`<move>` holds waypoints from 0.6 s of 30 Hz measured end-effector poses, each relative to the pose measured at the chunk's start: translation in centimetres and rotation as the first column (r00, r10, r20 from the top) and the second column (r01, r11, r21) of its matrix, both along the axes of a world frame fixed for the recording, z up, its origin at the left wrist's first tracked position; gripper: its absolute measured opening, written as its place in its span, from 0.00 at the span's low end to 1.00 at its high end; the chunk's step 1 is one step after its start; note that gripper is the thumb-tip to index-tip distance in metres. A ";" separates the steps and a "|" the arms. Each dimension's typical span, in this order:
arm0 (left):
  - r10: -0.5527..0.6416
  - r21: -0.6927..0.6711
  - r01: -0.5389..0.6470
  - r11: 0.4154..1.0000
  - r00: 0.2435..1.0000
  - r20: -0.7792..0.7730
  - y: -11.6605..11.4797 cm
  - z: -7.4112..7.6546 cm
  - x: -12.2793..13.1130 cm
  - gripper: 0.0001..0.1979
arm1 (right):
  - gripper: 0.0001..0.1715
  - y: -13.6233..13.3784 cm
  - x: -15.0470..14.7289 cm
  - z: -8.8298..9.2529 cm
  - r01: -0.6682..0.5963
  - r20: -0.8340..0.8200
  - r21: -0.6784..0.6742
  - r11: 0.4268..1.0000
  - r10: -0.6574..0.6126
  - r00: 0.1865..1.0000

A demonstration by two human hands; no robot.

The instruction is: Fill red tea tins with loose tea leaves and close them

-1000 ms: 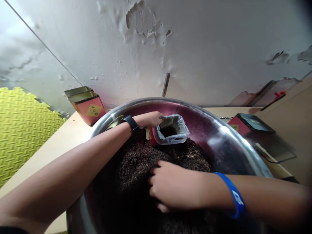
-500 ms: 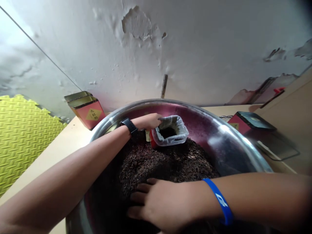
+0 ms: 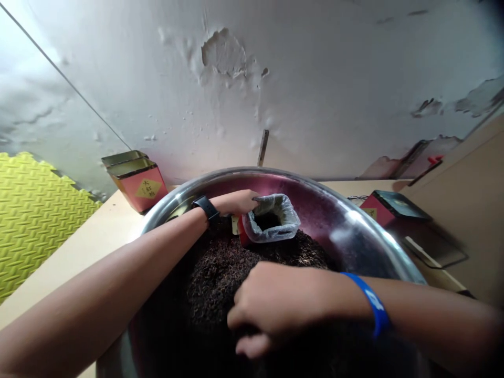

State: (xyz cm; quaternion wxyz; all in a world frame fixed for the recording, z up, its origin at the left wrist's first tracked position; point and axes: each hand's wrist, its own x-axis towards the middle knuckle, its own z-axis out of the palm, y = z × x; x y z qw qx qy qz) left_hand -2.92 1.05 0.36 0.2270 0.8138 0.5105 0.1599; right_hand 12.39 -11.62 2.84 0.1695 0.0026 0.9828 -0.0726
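A big metal basin (image 3: 354,215) holds a heap of dark, dry loose leaves (image 3: 220,283). On the heap's far side stands a red box (image 3: 244,231) lined with a clear plastic bag (image 3: 289,223), its mouth open and dark inside. My left hand (image 3: 240,201), below a black watch, grips the box's left rim and bag edge. Over the near part of the heap is my right hand (image 3: 271,304), with a blue wristband; its fingers are curled together, and what they hold, if anything, is hidden.
Open red box parts (image 3: 144,186) stand on the table (image 3: 106,226) left of the basin. A red box with a dark lid (image 3: 394,207) sits at the right. Behind is a peeling wall; a yellow foam mat (image 3: 39,220) lies far left.
My right hand has lifted from the leaves, and its spread fingers have curled together. My left hand stays on the box. The whole view has shifted slightly.
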 end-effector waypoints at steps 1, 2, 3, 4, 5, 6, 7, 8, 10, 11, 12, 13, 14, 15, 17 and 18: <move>-0.011 -0.017 0.011 1.000 1.000 -0.002 0.0 0.1 -0.1 0.09 | 0.15 1.0 0.2 0.6 0.067 -0.109 -0.019 0.998 -0.069 0.992; -0.024 -0.038 0.024 0.999 1.000 -0.001 0.1 0.1 -0.2 0.10 | 0.14 2.1 0.4 1.0 0.148 -0.222 -0.039 0.988 -0.153 0.963; -0.037 -0.061 0.038 0.997 0.999 0.006 0.2 0.2 -0.3 0.10 | 0.14 3.4 0.7 1.3 0.239 -0.331 -0.057 0.969 -0.245 0.912; -0.051 -0.081 0.052 0.995 0.999 0.017 0.3 0.2 -0.5 0.09 | 0.14 4.7 0.9 1.3 0.328 -0.429 -0.069 0.942 -0.325 0.843; -0.065 -0.098 0.067 0.993 0.997 0.029 0.3 0.3 -0.7 0.08 | 0.15 6.1 1.2 1.2 0.404 -0.512 -0.070 0.912 -0.380 0.770; -0.075 -0.111 0.079 0.991 0.996 0.041 0.5 0.3 -0.8 0.08 | 0.15 7.4 1.4 0.9 0.465 -0.577 -0.061 0.883 -0.411 0.706; -0.079 -0.119 0.084 0.989 0.996 0.047 0.6 0.3 -1.0 0.08 | 0.15 8.6 1.6 0.4 0.507 -0.611 -0.040 0.861 -0.422 0.669; -0.072 -0.131 0.078 0.988 0.996 0.049 0.7 0.2 -1.1 0.09 | 0.15 9.6 1.8 -0.1 0.534 -0.623 -0.019 0.845 -0.428 0.655; -0.039 -0.155 0.046 0.987 0.998 0.050 0.9 0.1 -1.3 0.11 | 0.15 11.0 2.1 -1.0 0.569 -0.630 0.005 0.822 -0.439 0.641; -0.024 -0.160 0.032 0.987 0.998 0.054 1.0 0.0 -1.3 0.12 | 0.15 11.4 2.1 -1.3 0.583 -0.642 -0.003 0.813 -0.449 0.622; -0.014 -0.161 0.023 0.987 0.998 0.060 1.0 -0.1 -1.3 0.11 | 0.15 11.5 2.2 -1.4 0.594 -0.662 -0.021 0.804 -0.457 0.594; -0.009 -0.156 0.019 0.988 0.998 0.067 1.1 -0.2 -1.3 0.11 | 0.15 11.5 2.2 -1.4 0.600 -0.688 -0.046 0.799 -0.461 0.561; -0.005 -0.147 0.016 0.989 0.997 0.074 1.0 -0.3 -1.3 0.10 | 0.16 11.3 2.2 -1.3 0.596 -0.710 -0.071 0.800 -0.460 0.533; -0.004 -0.135 0.014 0.991 0.997 0.076 1.0 -0.3 -1.3 0.09 | 0.16 10.9 2.2 -1.1 0.583 -0.728 -0.094 0.807 -0.455 0.513; 0.001 -0.122 0.007 0.992 0.998 0.066 0.8 -0.3 -1.2 0.06 | 0.14 9.8 1.9 -0.7 0.523 -0.741 -0.132 0.842 -0.434 0.512; 0.006 -0.120 0.001 0.993 0.998 0.058 0.7 -0.3 -1.2 0.05 | 0.14 9.1 1.7 -0.5 0.478 -0.733 -0.155 0.865 -0.425 0.531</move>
